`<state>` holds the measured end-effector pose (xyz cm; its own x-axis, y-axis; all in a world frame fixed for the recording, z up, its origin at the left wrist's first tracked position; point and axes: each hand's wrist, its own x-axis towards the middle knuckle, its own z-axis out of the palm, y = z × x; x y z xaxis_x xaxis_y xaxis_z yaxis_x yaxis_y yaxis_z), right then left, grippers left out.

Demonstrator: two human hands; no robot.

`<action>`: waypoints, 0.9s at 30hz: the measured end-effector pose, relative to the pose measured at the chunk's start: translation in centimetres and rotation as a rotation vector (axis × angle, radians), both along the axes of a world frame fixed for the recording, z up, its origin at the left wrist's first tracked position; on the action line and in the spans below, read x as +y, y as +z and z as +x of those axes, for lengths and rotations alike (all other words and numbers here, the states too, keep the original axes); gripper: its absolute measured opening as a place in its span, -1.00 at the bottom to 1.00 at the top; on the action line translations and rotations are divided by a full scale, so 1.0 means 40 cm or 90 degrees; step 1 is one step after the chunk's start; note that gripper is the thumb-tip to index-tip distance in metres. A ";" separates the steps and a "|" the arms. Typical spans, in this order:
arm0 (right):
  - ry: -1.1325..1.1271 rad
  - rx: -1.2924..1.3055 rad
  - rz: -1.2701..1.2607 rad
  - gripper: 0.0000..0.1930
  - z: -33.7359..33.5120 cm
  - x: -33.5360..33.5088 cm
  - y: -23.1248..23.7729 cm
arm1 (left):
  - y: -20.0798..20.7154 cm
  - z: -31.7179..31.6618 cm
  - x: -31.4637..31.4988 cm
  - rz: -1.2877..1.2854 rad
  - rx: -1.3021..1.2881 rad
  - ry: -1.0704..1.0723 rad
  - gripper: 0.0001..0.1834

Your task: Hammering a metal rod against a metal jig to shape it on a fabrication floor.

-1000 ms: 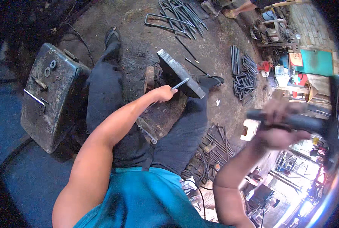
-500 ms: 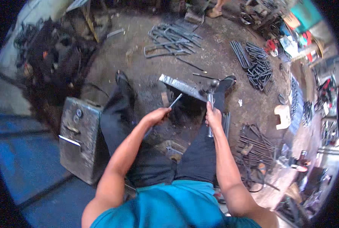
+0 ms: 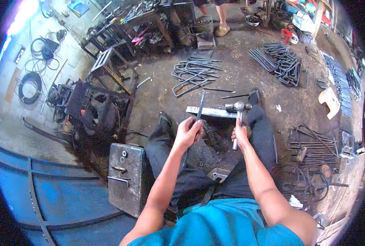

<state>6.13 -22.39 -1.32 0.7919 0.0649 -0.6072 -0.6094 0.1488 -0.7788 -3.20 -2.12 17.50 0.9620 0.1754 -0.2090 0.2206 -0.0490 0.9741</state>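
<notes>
My left hand (image 3: 188, 133) is closed around a thin metal rod (image 3: 201, 105), which points up and away from me at a slant. In my right hand (image 3: 240, 134) is a ball-peen hammer (image 3: 239, 107), gripped by its handle with the head at the far end. Between my feet lies a long metal block (image 3: 213, 112) with a bright, worn top face. The rod crosses in front of this block's left part, and the hammer head overlaps its right end. From this angle I cannot tell whether either touches it.
Bent metal rods (image 3: 197, 70) lie in a heap ahead, with another pile (image 3: 285, 63) farther right. A dark metal box (image 3: 127, 176) with small parts on top stands by my left leg. Straight rods (image 3: 311, 149) lie at right. Another person's foot (image 3: 222, 31) shows at the back.
The view has tilted up, showing more of the far workshop. My left hand has lifted the rod into a steeper slant. The hammer stays in my right hand, by the block's right end.
</notes>
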 end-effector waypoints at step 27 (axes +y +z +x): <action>0.062 0.178 0.247 -0.72 0.004 -0.010 0.036 | -0.434 0.278 0.183 0.434 0.263 -0.323 -0.38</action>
